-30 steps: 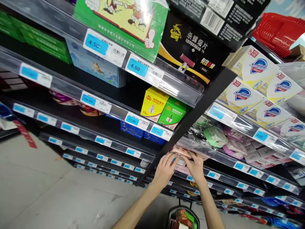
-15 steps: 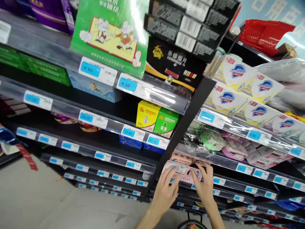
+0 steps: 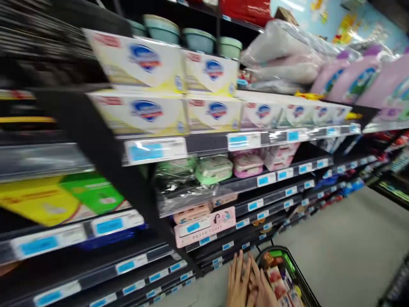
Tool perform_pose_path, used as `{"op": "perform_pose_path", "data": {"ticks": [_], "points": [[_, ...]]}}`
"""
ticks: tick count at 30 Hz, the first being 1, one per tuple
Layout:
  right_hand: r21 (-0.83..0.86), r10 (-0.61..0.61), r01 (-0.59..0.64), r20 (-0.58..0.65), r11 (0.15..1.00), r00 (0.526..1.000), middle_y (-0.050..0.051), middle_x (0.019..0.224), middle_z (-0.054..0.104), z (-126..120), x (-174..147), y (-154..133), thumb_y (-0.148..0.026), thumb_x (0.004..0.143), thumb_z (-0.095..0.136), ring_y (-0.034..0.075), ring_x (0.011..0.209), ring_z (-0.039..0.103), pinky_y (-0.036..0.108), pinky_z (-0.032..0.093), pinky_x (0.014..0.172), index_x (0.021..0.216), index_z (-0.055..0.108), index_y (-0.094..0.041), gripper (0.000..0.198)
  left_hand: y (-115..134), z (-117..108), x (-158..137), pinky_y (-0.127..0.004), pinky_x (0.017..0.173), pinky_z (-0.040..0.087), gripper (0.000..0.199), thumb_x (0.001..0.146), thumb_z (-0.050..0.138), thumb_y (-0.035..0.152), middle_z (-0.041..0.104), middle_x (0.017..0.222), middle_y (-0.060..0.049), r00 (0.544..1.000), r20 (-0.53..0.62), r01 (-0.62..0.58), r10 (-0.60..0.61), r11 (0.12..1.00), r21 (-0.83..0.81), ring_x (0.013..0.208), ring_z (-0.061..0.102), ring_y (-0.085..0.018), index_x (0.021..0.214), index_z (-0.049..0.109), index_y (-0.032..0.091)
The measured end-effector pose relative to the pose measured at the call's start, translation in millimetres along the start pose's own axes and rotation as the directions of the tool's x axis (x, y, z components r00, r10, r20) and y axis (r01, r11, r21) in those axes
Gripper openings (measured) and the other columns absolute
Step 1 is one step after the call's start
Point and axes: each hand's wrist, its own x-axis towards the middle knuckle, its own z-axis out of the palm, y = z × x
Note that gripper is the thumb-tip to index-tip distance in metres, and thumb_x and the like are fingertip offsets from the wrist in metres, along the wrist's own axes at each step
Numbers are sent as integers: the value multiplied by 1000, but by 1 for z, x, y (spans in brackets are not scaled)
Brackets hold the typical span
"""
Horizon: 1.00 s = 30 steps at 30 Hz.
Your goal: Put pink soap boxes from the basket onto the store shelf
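My left hand (image 3: 238, 279) is at the bottom of the view, fingers stretched out and holding nothing. Beside it, touching or overlapping it, my right hand (image 3: 262, 285) also has its fingers extended with nothing in them. Above both hands, apart from them, a pink printed strip (image 3: 220, 219) with a price label runs along the front of a lower shelf. Pink boxes (image 3: 191, 213) sit just behind that strip. Close by my right hand stands a black-rimmed shopping basket (image 3: 300, 271) holding several packaged goods (image 3: 277, 281).
White and yellow soap boxes (image 3: 147, 113) line the upper shelf, with green soap dishes (image 3: 214, 169) below. A dark slanting shelf post (image 3: 128, 183) divides the racks. Yellow and green boxes (image 3: 92, 192) stand at left. Grey floor (image 3: 345, 238) stretches to the right.
Both hands have left the pink strip and come down together near the basket. The view has swung right and closer, bringing the soap shelf to the middle.
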Motion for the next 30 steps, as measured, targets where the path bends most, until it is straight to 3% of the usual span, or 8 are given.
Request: {"op": "perform_pose_path", "data": {"ticks": [2,6,9,12,15,19,26,30], "points": [[155,70,-67,-20,986,997,10,139,73,-1,-17,-13,-93,77,50,37,140,59,62,46,116,129,74,-36,81,8,-21,11,-67,115,46,75,104,48,35,23,174,-18,994,81,-67,70,997,-47,159,28,-41,170,16,24],[302,167,-181,74,936,983,12,137,73,-10,-40,-41,-87,83,52,36,137,61,60,46,114,132,71,-30,78,34,-46,35,-78,119,29,71,105,43,32,14,177,-19,973,88,-204,213,974,-101,163,9,-41,170,17,22],[343,113,-128,63,931,992,9,146,68,-36,-45,-50,-85,86,51,32,140,58,56,44,117,136,67,-33,74,55,-59,44,-81,120,18,72,105,43,34,7,177,-22,964,96,-234,246,965,-117,163,2,-43,170,15,19],[386,60,-29,-68,922,996,7,154,62,-65,-49,-51,-83,92,39,28,142,56,55,42,118,142,61,-36,72,75,-68,50,-83,120,11,76,104,46,38,5,177,-23,947,97,-292,306,947,-132,163,1,-46,170,14,18],[386,76,-3,-175,923,982,8,146,68,-77,-55,-44,-79,96,38,29,139,60,55,46,115,142,62,-33,70,94,-57,55,-80,122,10,82,100,55,38,7,177,-21,910,117,-380,398,913,-150,163,2,-46,170,16,20],[351,37,62,-269,934,962,6,133,75,-81,-64,-39,-68,96,54,29,132,66,49,50,112,137,66,-31,56,113,-26,54,-78,122,16,74,103,50,41,7,177,-22,873,145,-450,466,883,-133,163,2,-45,168,24,18],[419,73,16,-194,908,978,7,128,78,-104,-81,-46,-67,97,52,29,127,69,51,54,109,135,66,-31,54,133,-9,41,-74,126,14,74,103,46,32,3,178,-19,880,192,-407,434,898,-165,164,1,-42,170,18,19],[436,133,-59,-139,898,981,9,126,79,-128,-74,-23,-66,96,55,30,120,73,51,56,105,131,67,-29,53,137,19,18,-66,124,33,73,103,47,26,14,177,-15,910,225,-324,349,936,-141,163,15,-37,170,18,25]]}}
